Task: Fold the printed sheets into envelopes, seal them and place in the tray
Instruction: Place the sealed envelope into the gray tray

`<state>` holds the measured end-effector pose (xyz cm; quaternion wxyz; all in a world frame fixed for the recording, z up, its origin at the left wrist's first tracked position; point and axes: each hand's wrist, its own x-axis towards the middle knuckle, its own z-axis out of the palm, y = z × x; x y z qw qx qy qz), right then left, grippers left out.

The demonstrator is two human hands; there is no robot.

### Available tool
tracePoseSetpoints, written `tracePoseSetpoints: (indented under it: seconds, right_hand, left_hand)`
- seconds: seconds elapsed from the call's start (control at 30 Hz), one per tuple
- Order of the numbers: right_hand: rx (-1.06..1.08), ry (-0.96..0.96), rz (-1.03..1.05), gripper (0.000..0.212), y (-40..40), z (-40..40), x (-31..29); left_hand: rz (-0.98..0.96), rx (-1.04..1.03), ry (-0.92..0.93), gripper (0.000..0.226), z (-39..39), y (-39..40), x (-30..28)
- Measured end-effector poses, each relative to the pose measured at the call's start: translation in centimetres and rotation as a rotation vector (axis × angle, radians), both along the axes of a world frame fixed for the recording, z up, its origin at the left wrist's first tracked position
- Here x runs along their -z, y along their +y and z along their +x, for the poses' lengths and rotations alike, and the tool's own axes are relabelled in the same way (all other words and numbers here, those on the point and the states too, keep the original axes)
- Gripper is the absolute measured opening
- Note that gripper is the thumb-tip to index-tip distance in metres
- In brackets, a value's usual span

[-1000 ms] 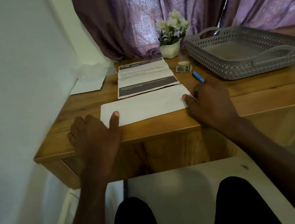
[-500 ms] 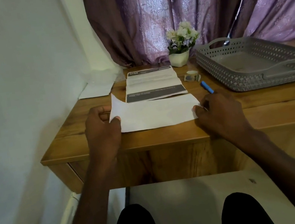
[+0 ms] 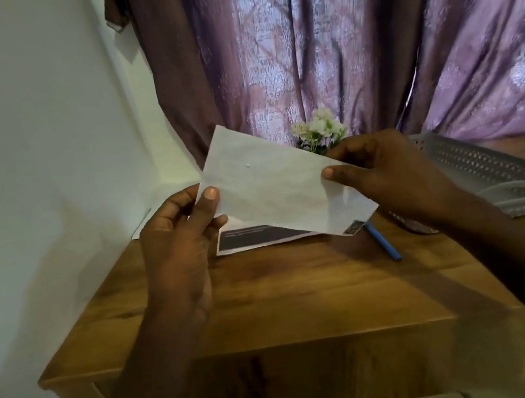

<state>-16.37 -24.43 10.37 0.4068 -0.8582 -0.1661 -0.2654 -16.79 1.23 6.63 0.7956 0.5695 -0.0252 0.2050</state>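
Where it lay flat on the counter (image 3: 305, 296) a second ago, the folded sheet (image 3: 273, 190) is now lifted—left hand (image 3: 176, 234) and right hand (image 3: 385, 171) pinching its ends—probably for sealing.

Tray (image 3: 506, 172) right of pen (image 3: 384, 242)

Both arms bare wrist to forearm: no sleeves, cuffs, watch or bands in view. Left hand (image 3: 178, 244) enters from 7 o'clock, thumbnail short and trimmed, knuckle creases plain. Right hand (image 3: 393, 177) enters from 4 o'clock, thumbnail likewise short. No rings or gloves on either. Forearms slim, lower parts in shadow, upper arms and any clothing cut off by frame edge
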Motion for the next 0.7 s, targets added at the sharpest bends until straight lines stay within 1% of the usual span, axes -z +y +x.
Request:
tracePoseSetpoints:
  seconds: [0.1, 0.2, 0.3, 0.37, 0.43, 0.5, 0.6, 0.7]
  right_hand:
    - [0.074, -0.047, 0.025, 0.011, -1.7, 1.1, -1.2]
    - [0.183, -0.072, 0.006, 0.014, -4.3, 2.8, -2.8]
    - [0.217, -0.058, 0.111, 0.016, -7.3, 4.4, -3.8]
    - [0.226, -0.044, 0.193, 0.015, -9.2, 5.2, -4.1]
    - [0.224, 0.017, 0.302, 0.015, -10.8, 6.1, -4.2]
    - [0.23, 0.094, 0.437, 0.014, -12.5, 7.1, -4.4]
    - [0.276, 0.167, 0.574, 0.012, -15.0, 8.5, -4.5]
    - [0.34, 0.246, 0.629, 0.012, -17.2, 9.4, -3.4]
  left_hand:
    - [-0.035, 0.056, 0.024, 0.018, 2.8, -1.6, -1.6]
    - [-0.029, 0.095, -0.014, 0.019, 6.2, -4.1, -3.8]
    - [-0.039, 0.126, -0.026, 0.019, 10.0, -7.4, -6.1]
    - [-0.103, 0.169, -0.005, 0.022, 12.8, -9.9, -7.7]
    - [-0.179, 0.234, 0.032, 0.023, 15.4, -12.5, -9.3]
    - [-0.197, 0.288, 0.071, 0.023, 17.9, -15.1, -10.7]
    - [-0.134, 0.255, 0.094, 0.021, 21.0, -19.0, -11.7]
    - [-0.036, 0.183, 0.113, 0.015, 22.7, -22.5, -11.0]
